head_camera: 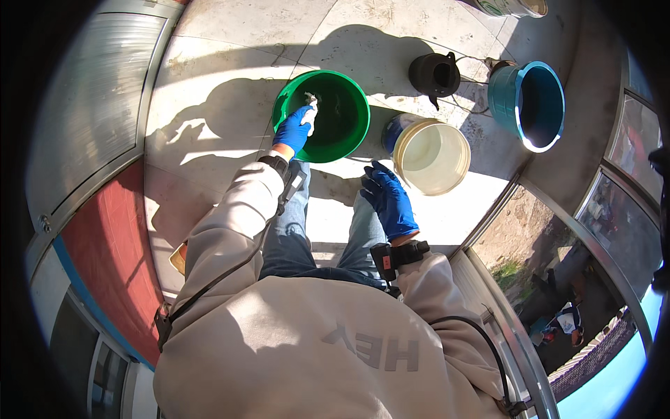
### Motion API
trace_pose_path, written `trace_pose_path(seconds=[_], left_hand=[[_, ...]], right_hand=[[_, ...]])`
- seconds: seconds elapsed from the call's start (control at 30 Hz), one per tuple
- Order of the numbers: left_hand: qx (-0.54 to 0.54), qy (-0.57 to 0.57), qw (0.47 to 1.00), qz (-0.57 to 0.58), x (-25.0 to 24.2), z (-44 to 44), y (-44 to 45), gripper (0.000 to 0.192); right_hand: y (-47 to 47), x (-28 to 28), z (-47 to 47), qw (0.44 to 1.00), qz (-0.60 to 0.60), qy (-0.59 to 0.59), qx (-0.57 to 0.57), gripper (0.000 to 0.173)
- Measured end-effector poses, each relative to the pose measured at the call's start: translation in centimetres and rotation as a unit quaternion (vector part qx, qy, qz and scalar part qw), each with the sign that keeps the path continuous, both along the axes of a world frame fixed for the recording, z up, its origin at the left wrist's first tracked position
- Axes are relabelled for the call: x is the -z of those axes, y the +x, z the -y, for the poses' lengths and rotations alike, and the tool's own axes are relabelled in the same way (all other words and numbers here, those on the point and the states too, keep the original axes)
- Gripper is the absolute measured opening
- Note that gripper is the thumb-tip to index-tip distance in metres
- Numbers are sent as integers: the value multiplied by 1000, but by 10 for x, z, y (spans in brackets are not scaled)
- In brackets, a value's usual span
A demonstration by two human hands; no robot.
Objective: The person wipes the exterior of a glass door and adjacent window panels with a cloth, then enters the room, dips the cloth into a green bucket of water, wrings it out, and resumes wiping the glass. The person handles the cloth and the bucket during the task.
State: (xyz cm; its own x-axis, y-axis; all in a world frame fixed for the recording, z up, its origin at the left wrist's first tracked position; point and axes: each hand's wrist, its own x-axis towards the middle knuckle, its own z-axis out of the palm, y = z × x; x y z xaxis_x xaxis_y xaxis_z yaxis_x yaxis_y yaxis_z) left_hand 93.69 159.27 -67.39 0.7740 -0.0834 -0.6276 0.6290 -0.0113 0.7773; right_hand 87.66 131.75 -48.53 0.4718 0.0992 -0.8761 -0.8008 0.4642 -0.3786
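Note:
My left hand (293, 130), in a blue glove, grips a crumpled white cloth (312, 112) over the left side of a round green basin (362, 131). Dark shade covers most of the basin's inside, so its contents are hard to tell. My right hand (388, 201), gloved in the same blue, holds nothing; its fingers are loosely bent and partly apart above my right leg. Just beyond those fingers stands a cream-rimmed plastic bucket (460, 167) with pale, clear liquid inside. Whether the right fingertips touch that bucket cannot be told.
A blackened metal kettle or pot (434, 75) sits behind the bucket. Farther right is a tilted-looking teal bucket (502, 99); another pale bucket (515, 7) shows at the top edge. A ribbed metal door (99, 94) borders the left, and framed glass panes (620, 220) line the right.

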Motion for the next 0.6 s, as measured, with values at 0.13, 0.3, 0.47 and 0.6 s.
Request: trace_pose_path(seconds=[0.13,0.3,0.47,0.6], left_hand=[[108,205,969,89,137,-1,12,27],[31,106,993,-39,272,41,9,33],[361,423,826,-94,338,69,-10,21],[394,428,800,-148,327,66,-8,19]], right_hand=[[-7,38,-12,999,-28,17,13,42],[-18,100,5,997,-56,-3,45,41],[-33,153,14,996,-72,23,55,44],[-27,172,8,996,-78,23,28,49]])
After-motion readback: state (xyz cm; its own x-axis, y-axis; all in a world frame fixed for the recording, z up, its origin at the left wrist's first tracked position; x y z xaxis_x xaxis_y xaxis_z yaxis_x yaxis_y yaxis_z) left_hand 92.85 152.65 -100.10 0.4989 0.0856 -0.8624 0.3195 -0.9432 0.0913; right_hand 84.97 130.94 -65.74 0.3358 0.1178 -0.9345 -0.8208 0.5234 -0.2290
